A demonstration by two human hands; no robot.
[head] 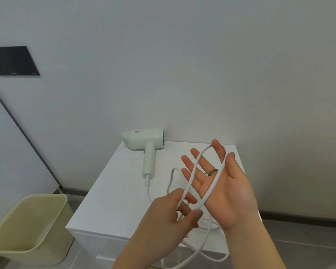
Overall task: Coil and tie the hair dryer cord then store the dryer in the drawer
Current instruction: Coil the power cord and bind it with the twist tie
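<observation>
A pale green hair dryer (144, 141) lies on top of a white drawer cabinet (113, 193), its nozzle to the left and its handle toward me. Its white cord (215, 179) runs from the handle end to my hands and hangs down past the cabinet's front. My right hand (227, 185) is held palm up with fingers spread, and a long loop of cord is wound around it from index fingertip to palm heel. My left hand (169, 216) pinches the cord near the bottom of that loop. A drawer front (97, 243) shows below the cabinet top, shut.
A cream plastic bin (27, 228) stands on the floor left of the cabinet. A dark panel (14, 60) is on the wall at upper left. The cabinet backs onto a plain wall; grey floor lies to the right.
</observation>
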